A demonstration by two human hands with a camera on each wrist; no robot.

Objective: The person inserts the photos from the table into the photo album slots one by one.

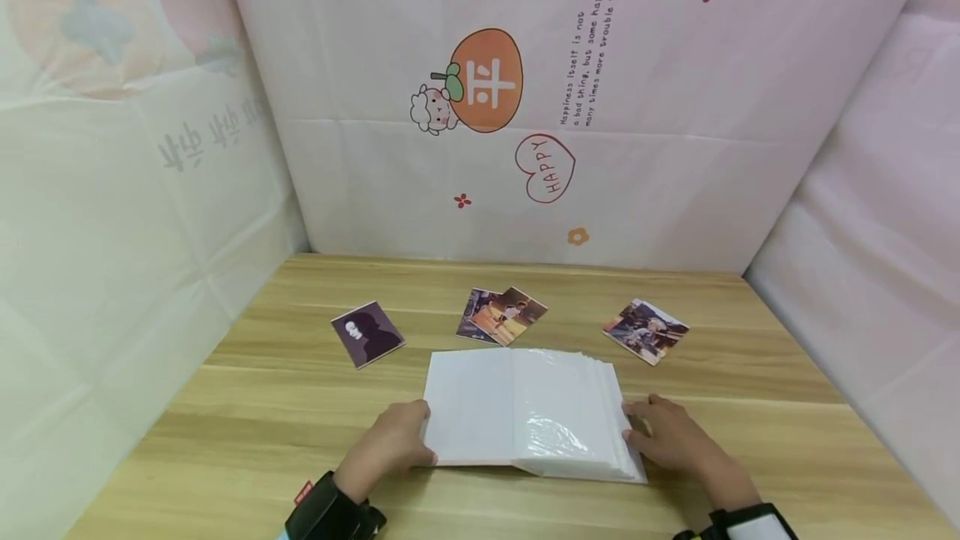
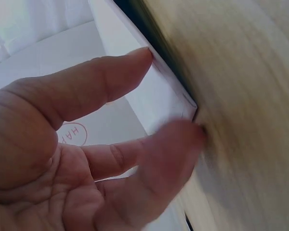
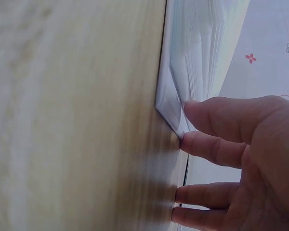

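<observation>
The left hand pinches the stiff left edge of an open photo album; the right hand grips its right edge, beside glossy layered plastic sleeves. The wood-grain counter spreads either side of the album, flat photos lying beyond it.

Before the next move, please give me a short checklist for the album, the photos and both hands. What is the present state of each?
1. Album open on the table: ok.
2. Left hand at the album's left edge: ok.
3. Right hand at the album's right edge: ok.
4. Firm grip by both hands: cannot tell.
5. Middle photos separated: not ok, they overlap.
6. Left photo apart from the album: ok.
</observation>
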